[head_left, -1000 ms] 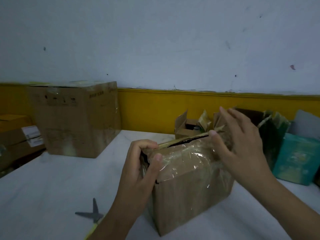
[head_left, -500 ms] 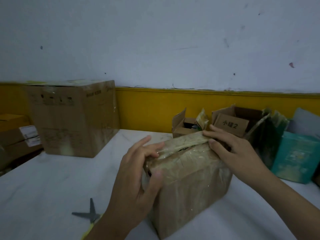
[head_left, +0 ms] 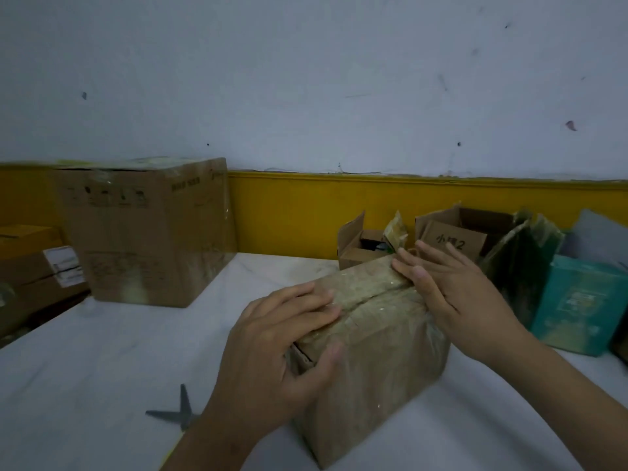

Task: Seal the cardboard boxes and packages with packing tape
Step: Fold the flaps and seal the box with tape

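A small cardboard box [head_left: 377, 365] covered in clear tape stands on the white table [head_left: 85, 385] in front of me, its top flaps down and nearly meeting. My left hand [head_left: 282, 348] lies over the box's near left corner, fingers flat on the top and thumb against the side. My right hand [head_left: 455, 294] presses with straight fingers on the far right end of the top flaps. No tape roll is in view.
Grey scissors [head_left: 178, 411] lie on the table left of my left forearm. A large taped box [head_left: 149, 232] stands at the back left. Open small boxes [head_left: 360, 246], dark bags [head_left: 520, 256] and a teal package [head_left: 577, 304] crowd the back right by the yellow wall band.
The raised top flap has been pushed down flat. My right hand dropped onto the far end of the top, and my left hand went from pinching the edge to lying flat over the corner.
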The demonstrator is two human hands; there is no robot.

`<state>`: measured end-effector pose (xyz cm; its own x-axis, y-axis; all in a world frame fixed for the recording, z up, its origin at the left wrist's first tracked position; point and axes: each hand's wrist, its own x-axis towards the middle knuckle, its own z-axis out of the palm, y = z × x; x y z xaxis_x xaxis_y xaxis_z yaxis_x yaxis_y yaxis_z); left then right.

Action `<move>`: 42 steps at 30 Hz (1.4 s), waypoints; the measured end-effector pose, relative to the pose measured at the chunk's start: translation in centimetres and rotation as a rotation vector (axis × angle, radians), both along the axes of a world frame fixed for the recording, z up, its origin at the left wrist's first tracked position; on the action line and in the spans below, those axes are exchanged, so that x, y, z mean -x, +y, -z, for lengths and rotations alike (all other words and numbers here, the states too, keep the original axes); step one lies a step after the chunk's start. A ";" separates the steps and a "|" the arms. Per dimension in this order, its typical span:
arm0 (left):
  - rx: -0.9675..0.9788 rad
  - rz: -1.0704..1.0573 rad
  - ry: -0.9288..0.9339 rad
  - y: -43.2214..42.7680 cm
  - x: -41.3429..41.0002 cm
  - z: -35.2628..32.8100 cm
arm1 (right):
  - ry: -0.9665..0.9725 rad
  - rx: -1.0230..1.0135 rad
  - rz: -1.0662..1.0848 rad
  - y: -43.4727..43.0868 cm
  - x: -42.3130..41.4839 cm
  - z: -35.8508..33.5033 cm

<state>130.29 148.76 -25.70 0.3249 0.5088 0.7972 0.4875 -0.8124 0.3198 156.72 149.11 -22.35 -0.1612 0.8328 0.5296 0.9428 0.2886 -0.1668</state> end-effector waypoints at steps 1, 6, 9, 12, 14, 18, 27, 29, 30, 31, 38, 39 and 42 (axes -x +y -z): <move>0.021 0.008 0.019 -0.1 0.1 -0.3 | -0.029 -0.061 0.025 -0.3 0.4 -0.2; 0.150 -0.016 0.226 -1.9 3.0 -2.7 | 0.003 -0.565 -0.121 -3.7 4.1 -2.0; 0.228 -0.197 -0.159 -5.5 7.0 -2.6 | -0.011 -0.690 -0.391 -7.0 8.5 -0.7; 0.301 -0.583 -0.630 -11.2 11.3 1.1 | -0.035 -0.565 -0.609 -10.4 13.6 2.7; 0.540 -0.796 -0.807 -14.8 12.7 4.2 | -0.037 -0.390 -0.697 -11.5 16.6 5.0; 1.082 -0.784 -0.732 -17.9 11.4 8.7 | 0.018 -0.008 -0.694 -10.5 21.0 7.4; 1.364 -0.247 -0.633 -19.0 12.3 8.5 | 0.207 0.381 -0.834 -9.0 22.5 10.6; 1.443 -0.207 -0.680 -19.3 13.0 7.7 | 0.124 0.399 -0.918 -9.1 22.0 10.5; 1.465 -0.206 -0.683 -19.4 13.2 7.4 | 0.038 0.400 -0.938 -9.2 22.0 10.5; 1.467 -0.220 -0.672 -19.4 13.2 7.2 | -0.062 0.393 -0.947 -9.3 22.1 10.5; 1.347 -0.478 -0.323 -19.4 11.4 5.2 | -0.161 0.437 -1.075 -9.4 22.5 10.0; 1.320 -0.503 -0.236 -19.3 11.3 5.0 | -0.121 0.461 -1.096 -9.3 22.6 10.0; 1.203 -0.595 0.014 -19.3 11.0 3.9 | 0.031 0.596 -1.079 -8.9 22.8 9.6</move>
